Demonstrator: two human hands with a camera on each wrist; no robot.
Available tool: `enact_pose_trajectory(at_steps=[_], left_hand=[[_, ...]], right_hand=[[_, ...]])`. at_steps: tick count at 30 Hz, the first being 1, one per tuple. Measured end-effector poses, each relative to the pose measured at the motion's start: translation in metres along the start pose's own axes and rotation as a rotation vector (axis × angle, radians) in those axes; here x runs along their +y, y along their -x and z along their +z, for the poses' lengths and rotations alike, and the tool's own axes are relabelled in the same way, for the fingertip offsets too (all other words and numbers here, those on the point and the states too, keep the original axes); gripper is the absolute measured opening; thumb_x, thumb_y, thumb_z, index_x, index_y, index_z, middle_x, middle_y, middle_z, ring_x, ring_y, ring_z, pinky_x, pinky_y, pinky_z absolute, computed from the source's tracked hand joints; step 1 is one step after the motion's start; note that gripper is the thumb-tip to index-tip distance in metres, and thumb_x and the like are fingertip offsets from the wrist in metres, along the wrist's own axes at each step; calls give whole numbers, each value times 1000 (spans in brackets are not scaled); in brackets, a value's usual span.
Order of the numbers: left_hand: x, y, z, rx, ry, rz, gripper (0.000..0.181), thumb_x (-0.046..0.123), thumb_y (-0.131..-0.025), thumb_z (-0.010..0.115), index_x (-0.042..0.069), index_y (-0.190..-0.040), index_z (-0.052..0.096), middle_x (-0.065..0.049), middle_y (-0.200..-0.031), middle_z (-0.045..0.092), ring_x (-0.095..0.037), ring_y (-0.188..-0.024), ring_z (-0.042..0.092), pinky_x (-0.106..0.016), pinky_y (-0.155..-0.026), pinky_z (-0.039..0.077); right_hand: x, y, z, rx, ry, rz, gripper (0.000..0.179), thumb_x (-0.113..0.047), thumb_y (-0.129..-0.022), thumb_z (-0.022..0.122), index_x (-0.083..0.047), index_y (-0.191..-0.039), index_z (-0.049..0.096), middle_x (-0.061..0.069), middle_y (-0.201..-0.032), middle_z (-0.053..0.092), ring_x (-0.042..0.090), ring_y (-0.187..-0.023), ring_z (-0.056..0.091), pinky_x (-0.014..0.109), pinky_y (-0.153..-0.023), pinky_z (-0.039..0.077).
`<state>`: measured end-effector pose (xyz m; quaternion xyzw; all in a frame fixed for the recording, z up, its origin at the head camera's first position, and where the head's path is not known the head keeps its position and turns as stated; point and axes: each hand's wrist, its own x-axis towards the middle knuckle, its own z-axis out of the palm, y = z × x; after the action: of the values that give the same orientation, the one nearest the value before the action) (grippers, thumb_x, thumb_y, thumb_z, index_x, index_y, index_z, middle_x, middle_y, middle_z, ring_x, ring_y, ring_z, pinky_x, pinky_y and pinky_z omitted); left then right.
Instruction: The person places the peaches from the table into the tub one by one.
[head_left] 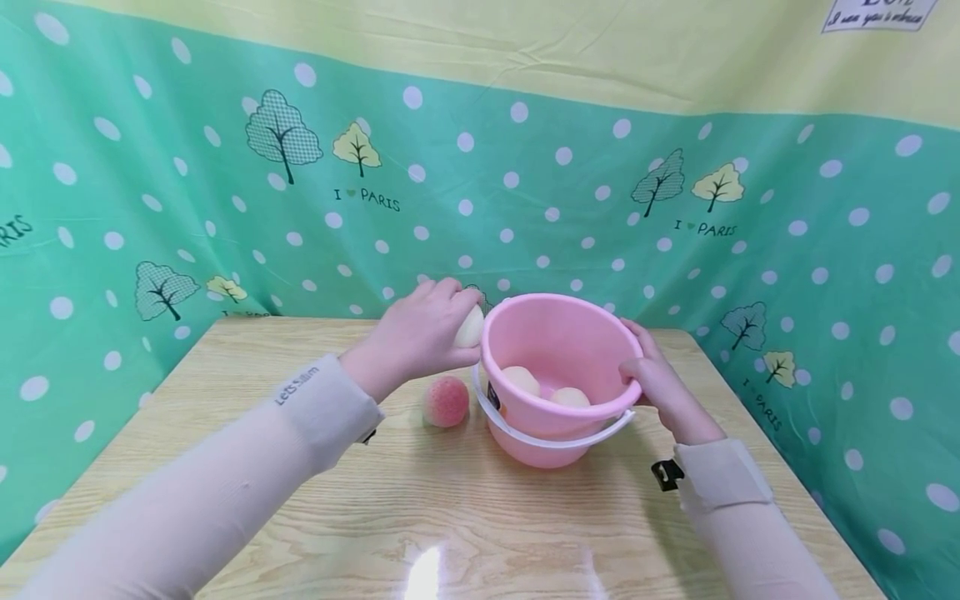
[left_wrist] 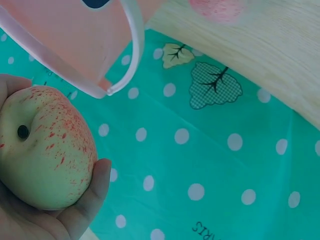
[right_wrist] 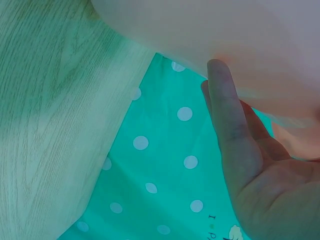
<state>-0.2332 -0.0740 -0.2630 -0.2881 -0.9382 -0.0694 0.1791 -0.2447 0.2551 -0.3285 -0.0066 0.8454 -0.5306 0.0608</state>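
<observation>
My left hand (head_left: 424, 331) grips a pale peach (head_left: 469, 327) beside the left rim of a pink bucket (head_left: 561, 307). In the left wrist view the held peach (left_wrist: 47, 150) shows red speckles and a dark dot in its dimple, with fingers and thumb around it. The right hand (head_left: 654, 372) holds the bucket's right rim, thumb over the edge and fingers outside against the wall. Inside lie two pale round things (head_left: 570, 397), partly hidden by the near rim. A rosy peach (head_left: 446, 402) sits on the table just left of the bucket.
The bucket's white handle (head_left: 553, 442) hangs down across its front. Under everything is a wood-grain table (head_left: 352, 508). A green dotted cloth (head_left: 420, 208) with printed trees stands behind and along both sides.
</observation>
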Motion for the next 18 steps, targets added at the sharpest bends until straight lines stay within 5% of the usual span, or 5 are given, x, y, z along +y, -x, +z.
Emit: enact_pose_trajectory(at_steps=[18], left_hand=[[14, -16, 1, -18, -8, 6, 66, 39, -81, 66, 13, -140, 53, -10, -125, 59, -30, -108, 55, -41, -75, 56]], right_hand=[[-1, 1, 0, 5, 5, 4, 86, -3, -86, 43, -21, -160, 3, 26, -157, 21, 34, -98, 61, 32, -67, 56]])
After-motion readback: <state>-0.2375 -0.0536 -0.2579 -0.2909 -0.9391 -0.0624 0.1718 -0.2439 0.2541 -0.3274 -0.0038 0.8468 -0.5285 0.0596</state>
